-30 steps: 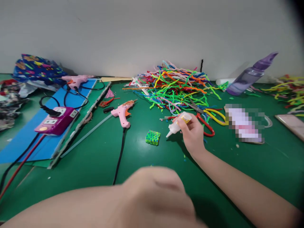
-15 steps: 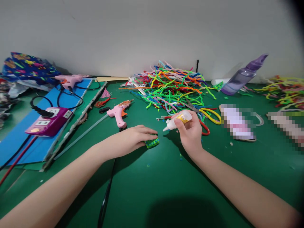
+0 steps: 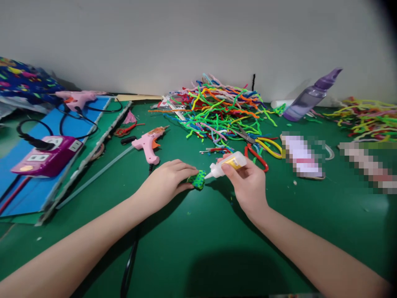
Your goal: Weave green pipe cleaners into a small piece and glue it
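Between the thumb and fingers of my left hand (image 3: 169, 181) is a small green and blue fuzzy piece (image 3: 197, 179), held just over the green table. My right hand (image 3: 249, 186) grips a small white glue bottle (image 3: 228, 164) with a yellow label, tilted down to the left. The bottle's thin nozzle points at the right edge of the piece, at or very near its surface; whether they touch I cannot tell. Behind the bottle lie scissors with red and yellow handles (image 3: 269, 148). A pink glue gun (image 3: 148, 147) rests beyond my left hand.
Colourful pipe cleaners (image 3: 217, 107) are heaped by the wall. At the right are a purple bottle (image 3: 308, 99), a phone (image 3: 302, 155) and more pipe cleaners (image 3: 369, 118). A purple power socket (image 3: 46, 157) and a second glue gun (image 3: 77, 99) lie on a blue board (image 3: 34, 190) at the left.
The glue bottle's nozzle has come to the green and blue piece. My left hand has raised and tilted the piece, showing more of its face. The view has shifted slightly right.
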Demonstrator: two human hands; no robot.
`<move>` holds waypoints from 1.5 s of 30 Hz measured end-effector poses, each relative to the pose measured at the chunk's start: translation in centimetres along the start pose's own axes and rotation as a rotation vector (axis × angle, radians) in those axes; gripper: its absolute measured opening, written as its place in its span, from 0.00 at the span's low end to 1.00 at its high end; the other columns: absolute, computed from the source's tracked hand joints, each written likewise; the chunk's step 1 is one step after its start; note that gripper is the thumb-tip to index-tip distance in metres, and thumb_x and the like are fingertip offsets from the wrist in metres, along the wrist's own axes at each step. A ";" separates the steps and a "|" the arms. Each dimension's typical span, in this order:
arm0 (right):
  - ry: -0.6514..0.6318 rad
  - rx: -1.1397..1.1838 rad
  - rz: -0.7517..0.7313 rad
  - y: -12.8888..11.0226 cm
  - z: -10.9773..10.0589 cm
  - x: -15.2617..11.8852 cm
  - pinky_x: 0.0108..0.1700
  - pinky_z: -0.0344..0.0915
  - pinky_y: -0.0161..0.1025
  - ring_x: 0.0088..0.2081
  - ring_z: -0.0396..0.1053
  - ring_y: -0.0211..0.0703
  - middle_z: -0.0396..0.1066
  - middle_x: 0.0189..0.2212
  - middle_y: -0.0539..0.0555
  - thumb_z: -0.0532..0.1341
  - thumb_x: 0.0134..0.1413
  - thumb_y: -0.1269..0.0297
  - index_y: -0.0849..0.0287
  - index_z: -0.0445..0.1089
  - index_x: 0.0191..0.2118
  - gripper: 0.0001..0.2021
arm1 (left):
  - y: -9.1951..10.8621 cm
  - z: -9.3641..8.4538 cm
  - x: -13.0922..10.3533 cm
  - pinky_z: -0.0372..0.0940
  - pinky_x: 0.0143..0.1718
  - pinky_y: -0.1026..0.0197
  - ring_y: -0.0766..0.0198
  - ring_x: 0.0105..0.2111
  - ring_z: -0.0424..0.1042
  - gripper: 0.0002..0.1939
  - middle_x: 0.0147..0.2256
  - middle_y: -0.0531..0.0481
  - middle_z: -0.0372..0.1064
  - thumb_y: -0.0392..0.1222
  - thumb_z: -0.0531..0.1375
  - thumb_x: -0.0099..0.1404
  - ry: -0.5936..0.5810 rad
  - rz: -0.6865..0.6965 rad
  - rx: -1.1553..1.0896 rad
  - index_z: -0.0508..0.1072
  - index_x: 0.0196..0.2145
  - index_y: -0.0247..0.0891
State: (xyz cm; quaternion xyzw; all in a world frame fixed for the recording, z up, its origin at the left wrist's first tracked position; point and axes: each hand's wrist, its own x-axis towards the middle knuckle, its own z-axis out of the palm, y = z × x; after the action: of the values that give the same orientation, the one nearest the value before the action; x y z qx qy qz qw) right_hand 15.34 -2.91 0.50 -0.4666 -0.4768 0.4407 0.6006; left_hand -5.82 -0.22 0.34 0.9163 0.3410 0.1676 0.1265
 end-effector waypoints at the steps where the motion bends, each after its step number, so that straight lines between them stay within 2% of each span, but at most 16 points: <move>1: -0.022 -0.017 0.020 0.3 0.0 -0.2 0.40 0.74 0.42 0.36 0.75 0.43 0.76 0.34 0.53 0.68 0.44 0.59 0.56 0.73 0.35 0.11 | -0.1 0.1 -0.1 0.66 0.44 0.54 0.57 0.43 0.69 0.15 0.46 0.44 0.72 0.44 0.57 0.64 0.014 0.010 0.004 0.71 0.47 0.38; 4: -0.084 -0.059 0.056 0.6 -0.1 -0.6 0.41 0.74 0.43 0.37 0.75 0.45 0.76 0.34 0.54 0.67 0.46 0.58 0.57 0.73 0.35 0.11 | -0.2 0.4 -0.3 0.66 0.43 0.53 0.57 0.43 0.69 0.15 0.46 0.44 0.73 0.44 0.56 0.64 0.045 0.022 0.007 0.71 0.47 0.38; 13: -0.143 -0.056 0.091 0.8 0.0 -0.7 0.44 0.74 0.44 0.40 0.75 0.46 0.77 0.37 0.54 0.67 0.46 0.58 0.56 0.72 0.38 0.13 | -0.4 0.8 -0.4 0.67 0.44 0.52 0.57 0.42 0.71 0.15 0.46 0.45 0.73 0.42 0.57 0.64 0.091 0.029 -0.035 0.72 0.48 0.39; 23: -0.171 -0.096 0.036 1.0 -0.1 -0.9 0.44 0.73 0.45 0.39 0.75 0.45 0.76 0.36 0.53 0.64 0.50 0.58 0.56 0.72 0.39 0.11 | -0.5 1.0 -0.5 0.68 0.44 0.53 0.57 0.43 0.71 0.15 0.46 0.44 0.73 0.42 0.57 0.64 0.091 0.011 -0.083 0.72 0.48 0.39; 32: -0.157 -0.202 -0.116 0.7 0.0 -1.4 0.43 0.74 0.44 0.38 0.75 0.46 0.77 0.36 0.51 0.65 0.50 0.61 0.54 0.73 0.39 0.09 | -0.5 1.0 -0.4 0.67 0.44 0.53 0.57 0.43 0.71 0.16 0.46 0.44 0.73 0.43 0.57 0.64 0.089 0.002 -0.105 0.72 0.49 0.41; 37: -0.186 -0.262 -0.154 0.7 -0.4 -1.4 0.46 0.73 0.46 0.40 0.75 0.47 0.77 0.38 0.51 0.67 0.46 0.62 0.54 0.72 0.42 0.15 | -0.4 1.1 -0.4 0.67 0.46 0.51 0.56 0.45 0.69 0.16 0.47 0.43 0.72 0.42 0.56 0.64 0.100 0.001 -0.077 0.72 0.49 0.38; 42: -0.267 -0.213 -0.159 0.8 -0.8 -1.0 0.46 0.73 0.45 0.44 0.73 0.48 0.70 0.48 0.53 0.70 0.42 0.65 0.51 0.70 0.48 0.23 | -0.3 1.3 -0.4 0.66 0.48 0.51 0.56 0.47 0.68 0.15 0.49 0.43 0.71 0.41 0.56 0.65 0.096 0.001 -0.048 0.72 0.48 0.37; 45: -0.257 -0.169 -0.114 0.9 -0.8 -1.0 0.45 0.73 0.45 0.43 0.73 0.47 0.71 0.45 0.53 0.71 0.40 0.65 0.51 0.69 0.48 0.25 | -0.2 1.4 -0.5 0.65 0.48 0.50 0.56 0.48 0.68 0.15 0.50 0.43 0.70 0.41 0.55 0.65 0.096 -0.015 -0.029 0.72 0.48 0.37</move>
State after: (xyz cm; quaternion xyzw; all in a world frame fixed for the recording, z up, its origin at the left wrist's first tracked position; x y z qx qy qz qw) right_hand 15.90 -3.82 -0.58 -0.4273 -0.6106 0.4205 0.5174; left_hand -5.69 -0.59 -1.11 0.9027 0.3512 0.2152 0.1244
